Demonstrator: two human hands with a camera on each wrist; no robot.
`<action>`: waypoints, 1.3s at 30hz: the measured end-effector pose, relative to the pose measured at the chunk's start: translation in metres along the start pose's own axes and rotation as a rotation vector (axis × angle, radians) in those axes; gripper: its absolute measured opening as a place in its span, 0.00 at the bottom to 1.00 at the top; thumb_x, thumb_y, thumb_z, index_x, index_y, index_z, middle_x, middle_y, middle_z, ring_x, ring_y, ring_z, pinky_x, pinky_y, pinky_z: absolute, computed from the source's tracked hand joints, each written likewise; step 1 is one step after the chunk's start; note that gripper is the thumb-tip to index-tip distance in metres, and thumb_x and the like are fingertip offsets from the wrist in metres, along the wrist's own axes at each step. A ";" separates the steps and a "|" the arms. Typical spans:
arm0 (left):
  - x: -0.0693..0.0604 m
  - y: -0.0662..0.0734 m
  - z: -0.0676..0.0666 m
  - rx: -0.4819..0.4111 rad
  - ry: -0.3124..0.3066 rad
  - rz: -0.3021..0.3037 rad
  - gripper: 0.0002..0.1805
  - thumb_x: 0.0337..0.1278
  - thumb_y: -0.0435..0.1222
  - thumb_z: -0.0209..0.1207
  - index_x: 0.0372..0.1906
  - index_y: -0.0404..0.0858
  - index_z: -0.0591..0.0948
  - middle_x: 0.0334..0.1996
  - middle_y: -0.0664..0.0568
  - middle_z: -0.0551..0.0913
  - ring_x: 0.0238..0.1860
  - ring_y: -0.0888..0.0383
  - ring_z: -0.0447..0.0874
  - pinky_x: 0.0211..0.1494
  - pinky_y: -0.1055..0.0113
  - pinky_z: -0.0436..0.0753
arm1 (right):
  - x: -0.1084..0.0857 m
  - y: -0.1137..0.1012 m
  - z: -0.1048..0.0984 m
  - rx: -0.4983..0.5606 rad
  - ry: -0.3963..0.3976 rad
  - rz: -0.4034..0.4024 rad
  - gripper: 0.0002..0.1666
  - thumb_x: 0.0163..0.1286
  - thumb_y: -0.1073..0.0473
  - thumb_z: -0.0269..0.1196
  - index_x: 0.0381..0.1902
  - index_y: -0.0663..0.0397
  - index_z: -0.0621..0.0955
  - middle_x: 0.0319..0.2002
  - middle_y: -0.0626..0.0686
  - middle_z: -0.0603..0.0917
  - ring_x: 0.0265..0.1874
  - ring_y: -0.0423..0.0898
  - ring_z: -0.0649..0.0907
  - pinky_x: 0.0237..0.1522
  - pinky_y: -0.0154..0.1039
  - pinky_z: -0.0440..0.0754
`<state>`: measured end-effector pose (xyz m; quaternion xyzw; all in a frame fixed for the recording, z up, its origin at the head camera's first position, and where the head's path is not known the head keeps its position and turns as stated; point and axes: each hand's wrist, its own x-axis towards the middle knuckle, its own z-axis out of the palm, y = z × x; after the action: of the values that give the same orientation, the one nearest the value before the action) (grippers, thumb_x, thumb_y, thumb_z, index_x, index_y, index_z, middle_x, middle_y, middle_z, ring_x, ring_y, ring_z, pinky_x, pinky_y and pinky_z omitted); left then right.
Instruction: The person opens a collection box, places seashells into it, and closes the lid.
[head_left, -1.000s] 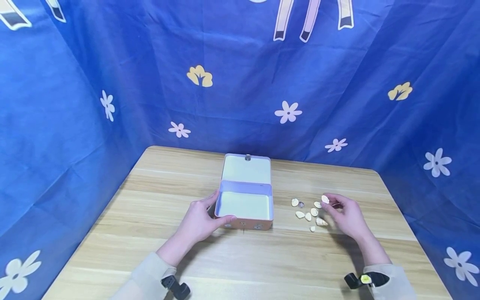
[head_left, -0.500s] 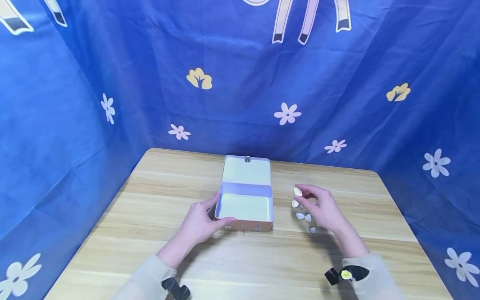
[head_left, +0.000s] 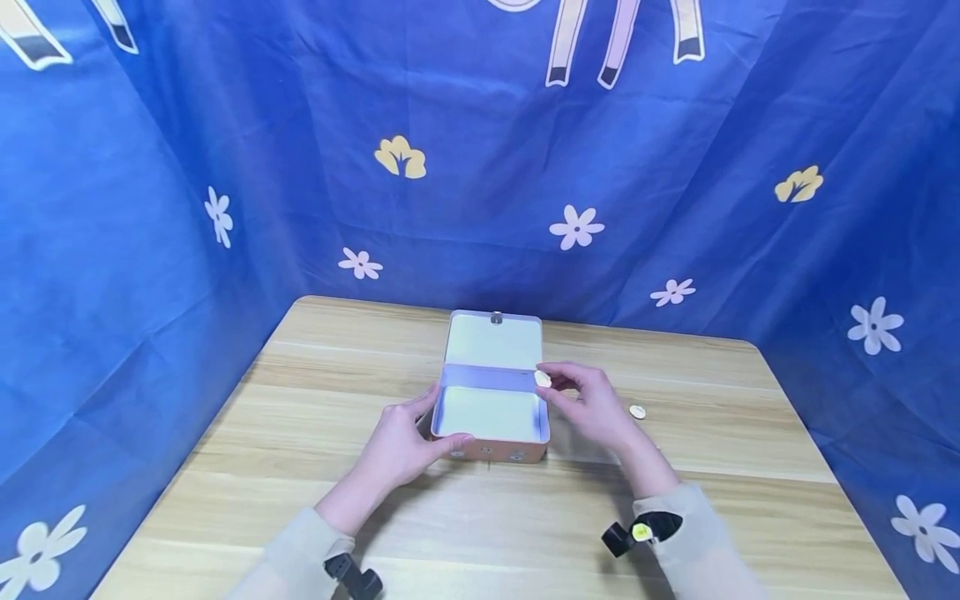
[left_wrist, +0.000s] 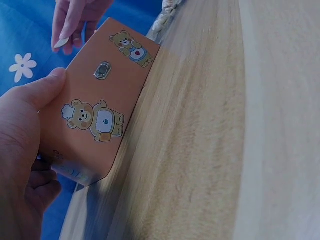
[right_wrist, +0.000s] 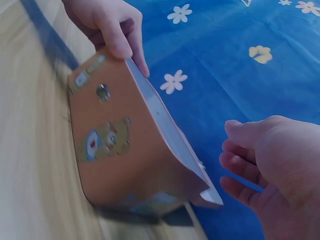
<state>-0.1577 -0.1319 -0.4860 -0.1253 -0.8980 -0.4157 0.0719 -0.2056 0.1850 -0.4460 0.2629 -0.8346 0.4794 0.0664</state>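
An orange tin box (head_left: 501,451) printed with cartoon bears stands on the table, its lid tipped back and its white inside bare. My left hand (head_left: 395,442) grips the box's left front corner, thumb over the front rim and fingers along the side. Thumb and fingertips of my right hand (head_left: 594,407) pinch a white seashell (head_left: 542,379) just over the box's right rim. That seashell (left_wrist: 62,43) shows edge-on in the left wrist view; in the right wrist view it cannot be made out.
One loose seashell (head_left: 637,412) lies on the table right of my right hand, whose forearm hides most of the other shells. Several shells (left_wrist: 164,19) show beyond the box in the left wrist view. A blue patterned cloth (head_left: 480,183) surrounds the wooden table (head_left: 360,350).
My right hand has carried the pinched seashell leftward from the loose shells to the box's right rim. My left hand has kept its hold on the box.
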 end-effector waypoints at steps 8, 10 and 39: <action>0.001 0.000 0.001 0.043 0.016 0.022 0.59 0.45 0.64 0.78 0.74 0.29 0.73 0.67 0.33 0.75 0.17 0.63 0.64 0.52 0.56 0.82 | 0.009 -0.003 0.028 0.021 -0.063 0.011 0.20 0.72 0.63 0.72 0.60 0.61 0.86 0.45 0.51 0.90 0.42 0.46 0.88 0.48 0.45 0.86; 0.001 -0.001 0.001 0.045 0.018 0.027 0.59 0.45 0.64 0.78 0.74 0.30 0.73 0.67 0.32 0.75 0.14 0.64 0.62 0.47 0.58 0.83 | 0.012 -0.004 0.034 0.015 -0.075 0.017 0.20 0.72 0.63 0.72 0.59 0.62 0.86 0.45 0.51 0.90 0.42 0.45 0.88 0.49 0.45 0.86; 0.002 -0.008 0.005 0.006 0.023 0.026 0.59 0.45 0.64 0.78 0.75 0.32 0.72 0.68 0.38 0.75 0.15 0.65 0.67 0.52 0.57 0.82 | 0.022 0.004 0.064 -0.098 -0.114 -0.043 0.19 0.69 0.61 0.75 0.55 0.63 0.88 0.36 0.48 0.90 0.34 0.40 0.87 0.42 0.40 0.87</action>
<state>-0.1617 -0.1333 -0.4946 -0.1317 -0.8967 -0.4133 0.0880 -0.2175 0.1252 -0.4750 0.3042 -0.8537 0.4206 0.0417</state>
